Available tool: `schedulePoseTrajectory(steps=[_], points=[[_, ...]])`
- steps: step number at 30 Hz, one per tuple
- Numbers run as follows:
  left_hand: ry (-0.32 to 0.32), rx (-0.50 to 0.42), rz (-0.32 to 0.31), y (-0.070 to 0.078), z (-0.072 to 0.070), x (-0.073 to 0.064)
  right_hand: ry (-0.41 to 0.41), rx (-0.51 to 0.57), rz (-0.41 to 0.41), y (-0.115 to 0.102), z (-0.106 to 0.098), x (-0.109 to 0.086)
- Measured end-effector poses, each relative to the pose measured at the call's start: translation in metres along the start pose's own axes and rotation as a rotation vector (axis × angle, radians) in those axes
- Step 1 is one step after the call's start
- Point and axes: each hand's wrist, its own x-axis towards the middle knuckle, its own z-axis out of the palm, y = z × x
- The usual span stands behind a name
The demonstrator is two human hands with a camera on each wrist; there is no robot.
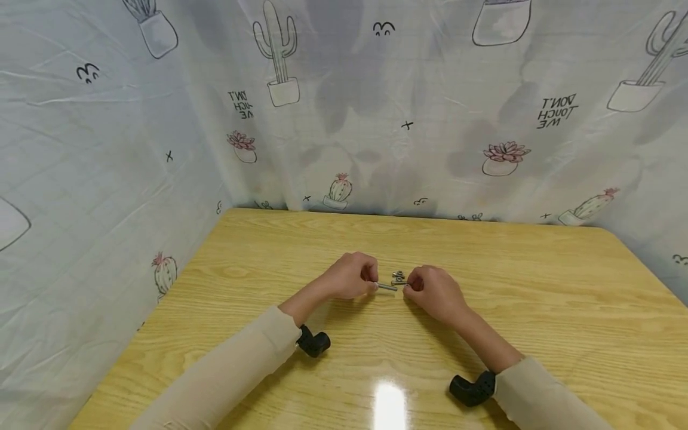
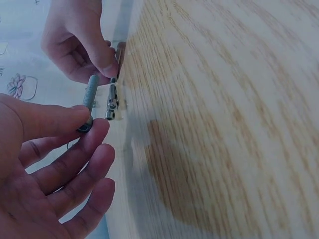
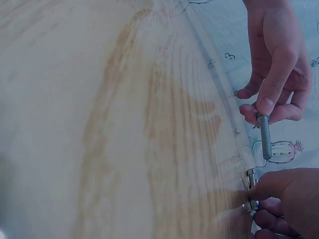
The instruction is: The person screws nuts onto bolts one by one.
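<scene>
At the left of the head view, a pale sheet [image 1: 97,179] printed with potted cacti hangs down, and it runs on across the whole top of the frame behind the wood-grain table [image 1: 537,286]. From the bottom left, a beige left sleeve [image 1: 226,364] slants up toward the centre, with a black wrist device [image 1: 315,342] at its cuff. Just left of centre, below mid-height, is the left hand [image 1: 352,278]; its grip is a pinch of thumb and forefinger on the head end of a grey metal bolt [image 1: 386,287]. The threaded shank points right, and in the left wrist view the other fingers fan loosely beneath it.

Slightly right of centre, a small cluster of metal pieces [image 1: 398,275] lies on the table, too small to make out one by one. Just below it is a second bolt [image 1: 400,283], its head to the left. Next, to the right, the right hand [image 1: 438,292] has its fingers curled in, thumb and forefinger pinching that bolt's right end. Toward the lower right are another black device [image 1: 473,388] and the beige right sleeve [image 1: 543,397].
</scene>
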Motion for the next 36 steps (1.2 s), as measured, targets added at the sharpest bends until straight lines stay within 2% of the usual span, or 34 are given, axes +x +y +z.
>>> schedulePoseTrajectory(steps=[8, 16, 25, 36], points=[[0.015, -0.041, 0.016, 0.001, 0.000, -0.001, 0.027, 0.064, -0.001, 0.001, -0.003, -0.003], [0.042, -0.045, 0.018, 0.001, 0.002, -0.001, 0.050, 0.129, -0.012, 0.001, -0.003, -0.006], [0.076, -0.070, 0.003, 0.003, 0.004, 0.001, 0.091, 0.269, -0.020, -0.002, -0.003, -0.010], [0.095, -0.120, 0.040, 0.005, 0.004, 0.001, 0.086, 0.321, -0.025, -0.003, -0.006, -0.012]])
